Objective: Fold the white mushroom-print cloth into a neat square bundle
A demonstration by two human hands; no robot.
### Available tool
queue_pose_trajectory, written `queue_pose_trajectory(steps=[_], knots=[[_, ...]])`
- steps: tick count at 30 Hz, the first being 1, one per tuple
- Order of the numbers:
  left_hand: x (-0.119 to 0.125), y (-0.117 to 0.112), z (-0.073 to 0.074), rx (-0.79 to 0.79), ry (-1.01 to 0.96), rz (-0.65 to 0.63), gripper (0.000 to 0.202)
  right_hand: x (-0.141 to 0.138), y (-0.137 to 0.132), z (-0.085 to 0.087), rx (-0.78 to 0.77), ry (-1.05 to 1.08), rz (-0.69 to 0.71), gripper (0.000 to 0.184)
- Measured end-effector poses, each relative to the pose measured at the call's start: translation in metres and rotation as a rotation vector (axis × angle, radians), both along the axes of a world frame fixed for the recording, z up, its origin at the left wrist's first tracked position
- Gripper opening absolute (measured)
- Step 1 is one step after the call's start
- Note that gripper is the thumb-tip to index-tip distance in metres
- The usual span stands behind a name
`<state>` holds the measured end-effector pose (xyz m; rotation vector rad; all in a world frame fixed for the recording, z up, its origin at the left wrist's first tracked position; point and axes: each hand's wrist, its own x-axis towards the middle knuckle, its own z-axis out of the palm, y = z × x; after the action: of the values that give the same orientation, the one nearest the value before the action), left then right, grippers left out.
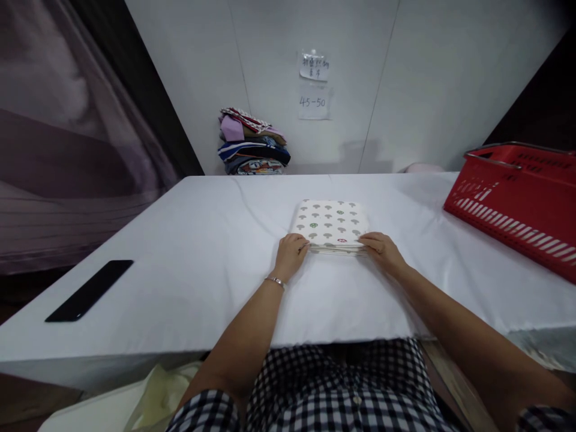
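Note:
A folded white cloth [327, 221] printed with grey mushrooms and a few green and red marks lies flat on the white-covered table, its several layers showing along the near edge. My left hand [291, 252] pinches the near left corner, fingers closed over the layers. At the near right corner my right hand [381, 248] grips the cloth between thumb and fingers. Both hands rest low by the tabletop, and the undersides of the layers are hidden.
A red plastic basket [517, 204] with metal handles stands on the right. Several folded cloths [254, 144] are piled beyond the table's far edge. A black flat object [90, 291] lies at left. Paper notes [314, 102] hang on the wall. A curtain [81, 132] borders the left side.

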<state>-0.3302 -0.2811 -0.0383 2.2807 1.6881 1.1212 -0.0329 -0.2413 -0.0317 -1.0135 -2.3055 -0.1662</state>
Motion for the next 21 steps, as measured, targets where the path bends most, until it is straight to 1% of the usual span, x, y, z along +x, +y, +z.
queue_pose_trajectory(steps=[2, 4, 7, 9, 12, 17, 21], knots=[[0.000, 0.000, -0.001, 0.003, 0.000, -0.004, 0.013, 0.001, 0.002, 0.001, 0.070, -0.004, -0.049, 0.025], [0.000, 0.001, -0.001, 0.004, -0.002, -0.003, 0.013, 0.002, 0.001, -0.003, 0.105, -0.052, -0.073, 0.026], [0.000, 0.001, -0.001, 0.005, -0.003, -0.007, 0.014, 0.007, -0.005, -0.016, 0.069, -0.142, -0.028, 0.031], [0.001, 0.001, -0.001, 0.007, 0.000, -0.015, 0.014, 0.009, -0.007, -0.024, 0.048, -0.161, -0.025, 0.033], [0.001, 0.002, -0.001, 0.005, -0.004, -0.012, 0.013, 0.011, -0.008, -0.029, 0.041, -0.153, -0.030, 0.033], [0.000, 0.001, -0.001, -0.007, -0.001, -0.003, 0.013, 0.008, -0.010, -0.026, 0.036, -0.128, -0.023, 0.032], [0.000, 0.000, 0.000, -0.024, -0.023, -0.008, 0.013, -0.007, -0.020, -0.016, 0.038, -0.143, -0.047, 0.032]])
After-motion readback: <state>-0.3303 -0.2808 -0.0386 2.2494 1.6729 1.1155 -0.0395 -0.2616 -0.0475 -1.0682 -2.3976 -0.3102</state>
